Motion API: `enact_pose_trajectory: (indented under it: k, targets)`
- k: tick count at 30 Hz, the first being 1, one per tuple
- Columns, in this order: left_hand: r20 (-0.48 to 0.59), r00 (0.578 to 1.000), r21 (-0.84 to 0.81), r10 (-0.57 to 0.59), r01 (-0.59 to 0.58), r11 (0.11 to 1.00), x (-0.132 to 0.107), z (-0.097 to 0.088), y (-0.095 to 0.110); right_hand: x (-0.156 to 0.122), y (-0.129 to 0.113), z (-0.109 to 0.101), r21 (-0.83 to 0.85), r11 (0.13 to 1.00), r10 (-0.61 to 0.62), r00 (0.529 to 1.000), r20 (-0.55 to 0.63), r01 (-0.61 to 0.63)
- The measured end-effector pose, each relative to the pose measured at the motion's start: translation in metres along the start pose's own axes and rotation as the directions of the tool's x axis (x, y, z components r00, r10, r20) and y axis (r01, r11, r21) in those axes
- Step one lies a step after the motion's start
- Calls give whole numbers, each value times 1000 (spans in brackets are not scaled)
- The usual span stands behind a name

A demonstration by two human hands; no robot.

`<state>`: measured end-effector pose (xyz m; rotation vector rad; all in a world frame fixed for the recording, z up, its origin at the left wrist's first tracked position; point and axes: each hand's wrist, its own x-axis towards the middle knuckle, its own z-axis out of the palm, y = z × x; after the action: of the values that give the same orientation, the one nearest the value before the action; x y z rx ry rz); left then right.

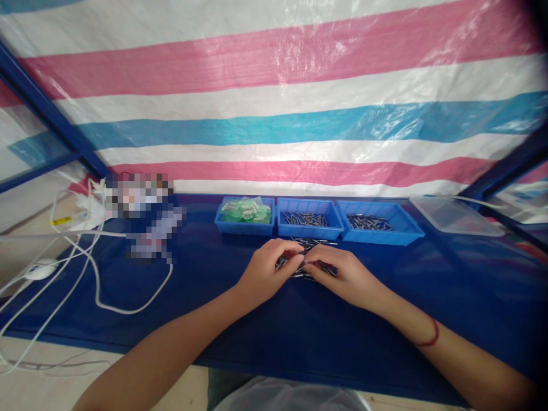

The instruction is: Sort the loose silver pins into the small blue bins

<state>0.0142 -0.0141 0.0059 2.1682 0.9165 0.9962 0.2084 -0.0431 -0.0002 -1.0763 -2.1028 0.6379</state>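
Toward five o'clock, the left hand [270, 265] and right hand [349, 275] hid part of a pile of metal pins [314, 242], the piece [305, 261] between them was too small to identify, pixelation blurred clutter [139, 194] at nine, and the edge cut white cables [107, 233] between eight and nine.

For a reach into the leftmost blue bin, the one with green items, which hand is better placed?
Probably the left hand: it is nearer the leftmost bin, while the right hand sits farther across, closer to the rightmost bin. Both are at a pile of thin metal pieces.
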Motion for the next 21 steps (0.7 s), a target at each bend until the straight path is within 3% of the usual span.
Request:
enact_pose_trajectory:
  k: [4, 21]
  targets:
    - [-41, 995, -99, -90, 85, 991, 0, 0, 4, 0, 0, 2, 55, 998, 42, 998, -36, -40]
    - [-7, 994, -148, -113, 111, 983, 2, -1, 5, 1, -4, -3, 106, 991, 84, 995, -46, -79]
